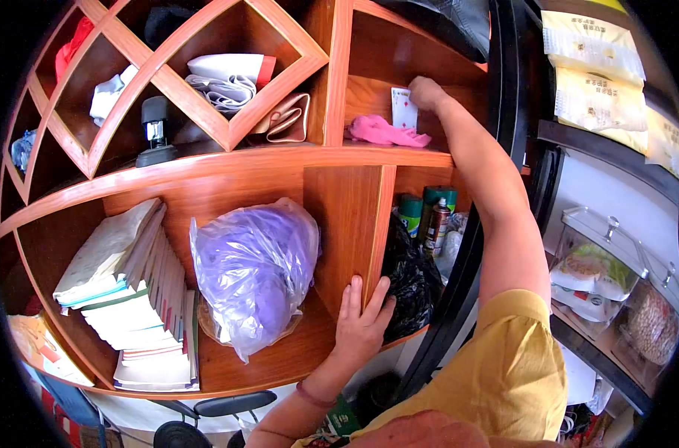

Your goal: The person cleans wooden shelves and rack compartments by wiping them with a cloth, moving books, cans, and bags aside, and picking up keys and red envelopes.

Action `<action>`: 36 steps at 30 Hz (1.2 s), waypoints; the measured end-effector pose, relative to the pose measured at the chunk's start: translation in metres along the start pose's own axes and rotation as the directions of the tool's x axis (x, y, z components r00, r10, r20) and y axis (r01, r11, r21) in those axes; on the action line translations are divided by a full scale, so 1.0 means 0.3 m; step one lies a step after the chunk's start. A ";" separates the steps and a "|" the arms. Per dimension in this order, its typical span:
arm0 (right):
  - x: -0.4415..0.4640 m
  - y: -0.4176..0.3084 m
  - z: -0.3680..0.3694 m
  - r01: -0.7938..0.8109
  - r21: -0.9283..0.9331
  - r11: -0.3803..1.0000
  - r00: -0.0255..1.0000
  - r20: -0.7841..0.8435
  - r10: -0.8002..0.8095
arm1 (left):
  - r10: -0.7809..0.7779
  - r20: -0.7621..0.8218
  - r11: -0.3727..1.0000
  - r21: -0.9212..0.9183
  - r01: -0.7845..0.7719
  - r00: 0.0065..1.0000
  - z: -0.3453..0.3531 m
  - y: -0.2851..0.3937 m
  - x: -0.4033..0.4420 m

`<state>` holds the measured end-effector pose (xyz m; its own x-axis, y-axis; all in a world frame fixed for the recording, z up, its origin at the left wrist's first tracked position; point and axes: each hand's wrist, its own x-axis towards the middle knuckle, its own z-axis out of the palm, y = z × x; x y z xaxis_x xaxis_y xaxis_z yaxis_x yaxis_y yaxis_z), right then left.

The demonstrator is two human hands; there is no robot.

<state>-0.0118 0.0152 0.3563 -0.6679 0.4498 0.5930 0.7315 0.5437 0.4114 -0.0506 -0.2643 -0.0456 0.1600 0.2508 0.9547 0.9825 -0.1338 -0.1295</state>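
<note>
My right hand (427,94) reaches into the upper right compartment, its fingers closed at the top corner of a white playing card (403,109) with red marks. Below the card, a pink cloth (388,132) lies on the shelf board. Lower down, my left hand (363,317) rests with fingers spread against the front edge of a wooden divider (378,246), holding nothing. A purple item in a clear plastic bag (257,272) sits in the compartment to the left of that divider.
Stacked books (141,299) fill the lower left compartment. Spray cans (436,224) and a black bag (412,280) stand right of the divider. A black lamp-like object (156,131) is on the upper shelf. A dark rack (615,153) with packets and clear containers is at right.
</note>
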 end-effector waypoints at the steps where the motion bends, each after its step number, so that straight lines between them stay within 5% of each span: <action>1: -0.008 -0.001 -0.007 -0.040 0.076 0.996 0.999 0.015 0.039 | 0.000 0.002 1.000 0.001 0.000 1.000 0.000 0.001 0.000; 2: -0.016 -0.002 -0.013 -0.081 0.150 0.985 0.997 0.030 0.078 | -0.001 0.003 1.000 0.002 0.001 1.000 -0.001 0.001 0.000; 4: -0.090 -0.063 -0.072 -0.193 0.716 0.671 0.976 0.072 0.204 | -0.008 0.006 1.000 -0.006 0.008 1.000 -0.001 0.001 0.000; 8: -0.094 -0.067 -0.065 -0.201 0.810 0.550 0.967 0.074 0.244 | -0.006 -0.001 1.000 -0.007 0.006 1.000 -0.003 0.003 0.003; 9: -0.085 -0.061 -0.058 -0.201 0.810 0.550 0.967 0.073 0.244 | -0.006 -0.001 1.000 -0.006 0.006 1.000 -0.003 0.004 0.004; 11: -0.052 -0.048 -0.031 -0.068 0.477 0.876 0.986 -0.104 0.133 | -0.024 -0.019 0.999 -0.027 0.024 1.000 -0.002 0.004 0.004; 12: -0.043 -0.052 -0.017 -0.068 0.478 0.876 0.986 -0.104 0.133 | -0.024 -0.018 0.999 -0.026 0.024 1.000 0.000 0.003 0.004; 14: -0.024 -0.064 0.018 0.063 0.034 0.997 0.992 -0.115 -0.059 | -0.027 -0.028 0.999 -0.037 0.026 0.999 0.003 0.004 0.003; 15: -0.019 -0.052 0.038 0.287 0.144 0.947 0.953 0.058 -0.298 | -0.027 -0.027 0.999 -0.038 0.026 0.999 0.002 0.005 0.003; 16: -0.126 -0.137 -0.052 0.201 0.226 0.953 0.930 0.260 -0.258 | -0.034 -0.012 0.999 -0.036 0.033 0.999 0.000 0.006 0.002; 19: -0.192 -0.170 -0.081 -0.057 0.470 0.881 0.931 0.344 -0.123 | -0.036 -0.012 0.998 -0.041 0.036 0.999 0.007 0.005 -0.002; 22: -0.144 -0.144 -0.023 -0.376 0.475 0.795 0.867 0.483 0.121 | -0.032 -0.028 0.998 -0.046 0.030 0.999 0.004 0.006 0.003; 23: -0.144 -0.142 -0.030 -0.199 0.263 0.944 0.831 0.556 0.021 | -0.034 -0.029 0.998 -0.047 0.033 0.999 0.001 0.004 0.004; 25: -0.140 -0.129 -0.024 0.025 0.042 0.999 0.767 0.640 -0.046 | -0.040 -0.029 0.998 -0.045 0.039 0.999 0.000 0.004 0.004; 28: -0.103 -0.080 0.064 -0.066 0.484 0.873 0.766 0.585 -0.267 | -0.040 -0.032 0.998 -0.050 0.038 0.999 0.002 0.004 0.004; 35: -0.143 -0.153 -0.048 0.244 0.208 0.947 0.809 0.495 -0.317 | -0.019 -0.033 0.999 -0.034 0.018 0.999 0.005 0.004 0.001; 36: -0.193 -0.180 -0.114 -0.051 0.412 0.910 0.862 0.478 -0.168 | -0.023 -0.035 0.999 -0.031 0.022 0.999 0.003 0.003 0.001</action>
<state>-0.0079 -0.0644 0.3235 -0.7646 0.6348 0.1112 0.6427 0.7639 0.0588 -0.0495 -0.2635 -0.0458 0.1342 0.2203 0.9662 0.9823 -0.1581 -0.1004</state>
